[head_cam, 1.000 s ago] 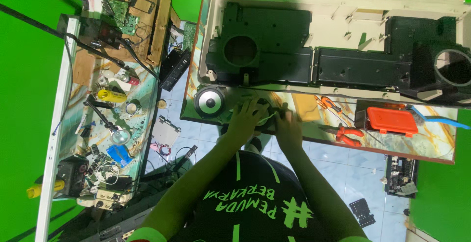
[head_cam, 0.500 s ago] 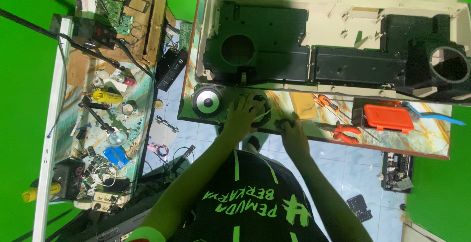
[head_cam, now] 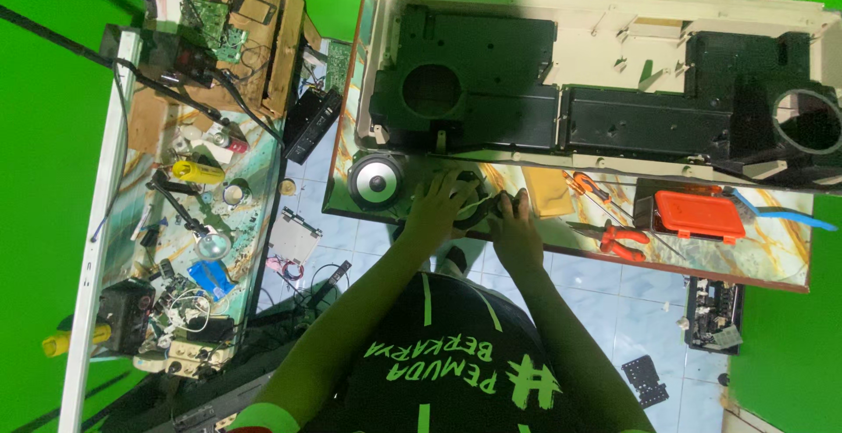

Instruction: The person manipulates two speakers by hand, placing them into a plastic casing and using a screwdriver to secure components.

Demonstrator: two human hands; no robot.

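both hands (head_cam: 478, 214) grip a black speaker (head_cam: 478, 207) — table edge (head_cam: 561, 242).

Marbled worktop (head_cam: 772, 249) w/ opened beige casing (head_cam: 614, 12), round speaker (head_cam: 375, 181), orange box (head_cam: 699, 214), red pliers (head_cam: 618, 240); side worktop (head_cam: 145, 117) cluttered w/ parts.

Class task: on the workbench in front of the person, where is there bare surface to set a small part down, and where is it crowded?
Bare marbled top lies right of the orange box, and between the tan pad and the red-handled pliers. The side table is crowded.
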